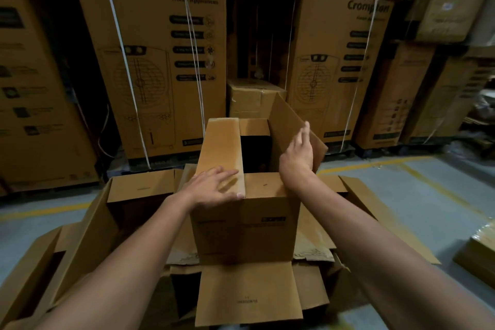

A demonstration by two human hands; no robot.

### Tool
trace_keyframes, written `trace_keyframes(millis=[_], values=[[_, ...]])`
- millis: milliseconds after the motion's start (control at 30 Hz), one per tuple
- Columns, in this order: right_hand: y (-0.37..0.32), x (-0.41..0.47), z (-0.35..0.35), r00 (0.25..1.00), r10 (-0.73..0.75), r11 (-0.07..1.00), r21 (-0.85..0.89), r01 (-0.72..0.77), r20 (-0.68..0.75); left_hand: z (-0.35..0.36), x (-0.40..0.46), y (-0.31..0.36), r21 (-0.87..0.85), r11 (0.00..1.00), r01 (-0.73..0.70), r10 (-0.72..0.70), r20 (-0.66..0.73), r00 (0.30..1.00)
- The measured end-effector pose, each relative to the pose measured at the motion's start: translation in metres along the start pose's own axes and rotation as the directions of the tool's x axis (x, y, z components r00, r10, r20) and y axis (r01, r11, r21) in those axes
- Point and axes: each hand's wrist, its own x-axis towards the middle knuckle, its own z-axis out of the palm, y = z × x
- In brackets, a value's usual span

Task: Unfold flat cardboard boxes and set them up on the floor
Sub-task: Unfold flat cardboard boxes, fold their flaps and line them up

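Note:
An upright brown cardboard box (pixel 245 236) stands in front of me among other opened boxes. Its left top flap (pixel 221 144) is folded down flat, and my left hand (pixel 214 186) presses on it with straight fingers. The right top flap (pixel 290 122) stands up, slanting outward. My right hand (pixel 297 154) rests against that flap's inner face, fingers extended. The near top flap (pixel 265 185) lies folded down. A bottom flap (pixel 247 293) sticks out toward me on the floor.
Opened boxes (pixel 88 225) with raised flaps surround the one I handle, left and right (pixel 359 195). Tall strapped appliance cartons (pixel 160 61) form a wall behind. A small taped box (pixel 251 98) sits between them. Grey floor with yellow lines (pixel 428 182) lies right; a wrapped cardboard stack (pixel 479 252) sits far right.

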Motion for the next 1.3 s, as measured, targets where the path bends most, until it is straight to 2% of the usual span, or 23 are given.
trace_keyframes(millis=[67, 167, 267, 367, 467, 700, 833, 967, 1067, 1300], values=[[-0.008, 0.006, 0.016, 0.993, 0.005, 0.973, 0.227, -0.032, 0.12, -0.002, 0.002, 0.001, 0.042, 0.999, -0.008, 0.006, 0.04, 0.999], [-0.022, 0.017, 0.037, 0.954, -0.059, 0.833, 0.541, -0.114, 0.292, -0.006, 0.01, 0.011, 0.132, 0.991, -0.008, -0.005, 0.097, 0.995], [-0.028, 0.026, 0.052, 0.927, -0.073, 0.679, 0.699, -0.223, 0.367, -0.009, 0.017, 0.027, 0.163, 0.987, 0.01, -0.029, 0.114, 0.993], [-0.031, 0.04, 0.062, 0.939, -0.068, 0.629, 0.744, -0.223, 0.338, -0.008, 0.024, 0.043, 0.19, 0.98, 0.059, -0.085, 0.129, 0.988], [-0.033, 0.046, 0.066, 0.946, -0.064, 0.626, 0.751, -0.209, 0.316, -0.001, 0.032, 0.061, 0.252, 0.965, 0.077, -0.111, 0.124, 0.986], [-0.037, 0.042, 0.066, 0.926, 0.007, 0.618, 0.726, -0.301, 0.378, 0.003, 0.046, 0.073, 0.221, 0.968, 0.117, -0.136, 0.072, 0.988], [-0.038, 0.042, 0.068, 0.942, 0.066, 0.575, 0.759, -0.305, 0.328, -0.011, 0.04, 0.069, 0.079, 0.989, 0.122, -0.122, -0.005, 0.992], [-0.036, 0.046, 0.065, 0.95, 0.078, 0.533, 0.793, -0.296, 0.302, -0.046, 0.031, 0.067, -0.114, 0.991, 0.076, -0.097, -0.192, 0.977], [-0.034, 0.05, 0.065, 0.947, 0.076, 0.505, 0.807, -0.306, 0.311, -0.079, 0.02, 0.062, -0.09, 0.986, 0.137, -0.156, -0.254, 0.955], [-0.035, 0.052, 0.064, 0.941, 0.106, 0.439, 0.834, -0.333, 0.32, -0.116, -0.012, 0.023, 0.098, 0.926, 0.365, -0.313, -0.34, 0.887]])
